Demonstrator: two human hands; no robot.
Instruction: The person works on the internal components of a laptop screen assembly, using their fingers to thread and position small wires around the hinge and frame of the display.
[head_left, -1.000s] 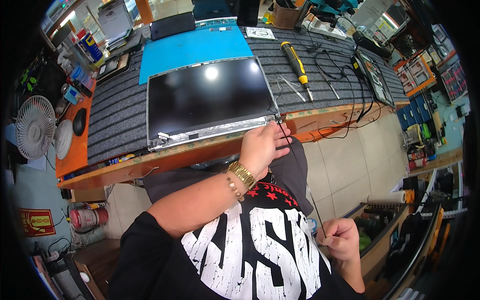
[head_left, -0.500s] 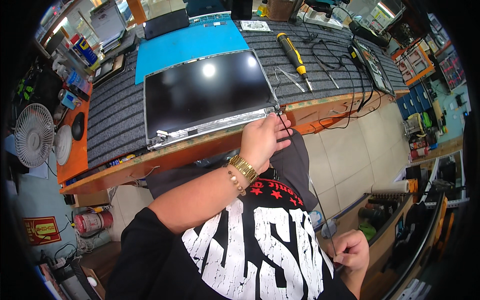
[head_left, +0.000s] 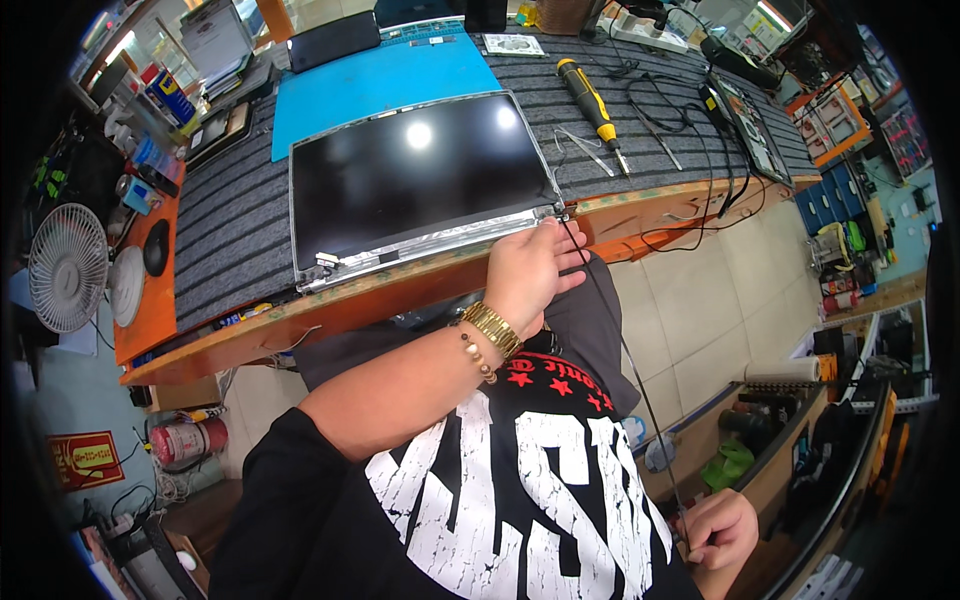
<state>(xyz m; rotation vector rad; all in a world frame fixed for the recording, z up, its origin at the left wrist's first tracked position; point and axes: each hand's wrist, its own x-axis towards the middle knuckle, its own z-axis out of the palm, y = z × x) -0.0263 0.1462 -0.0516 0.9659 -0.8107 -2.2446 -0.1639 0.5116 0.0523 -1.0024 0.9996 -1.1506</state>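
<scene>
A laptop screen panel (head_left: 420, 180) in a thin silver frame lies face up at the bench's front edge, its black glass reflecting lamps. From its lower right corner a thin black strip (head_left: 640, 385) runs taut down toward me. My right hand (head_left: 722, 532) is closed in a pinch on the strip's lower end, low at the right. At that screen corner is my left hand (head_left: 535, 270), thumb against the edge and fingers stretched out beside the strip. A gold watch (head_left: 490, 330) and a beaded bracelet are on that wrist.
A blue mat (head_left: 385, 85) lies behind the screen. To the right are a yellow-black screwdriver (head_left: 590, 105), tweezers (head_left: 585, 150), black cables and an opened device (head_left: 755, 130). At the left stand a white fan (head_left: 68, 268) and a black mouse (head_left: 156, 250). An open drawer (head_left: 700, 440) is beside me.
My right hand has moved down and slightly right, drawing more of the black strip away from the screen corner. My left hand stays at the corner, shifted only slightly.
</scene>
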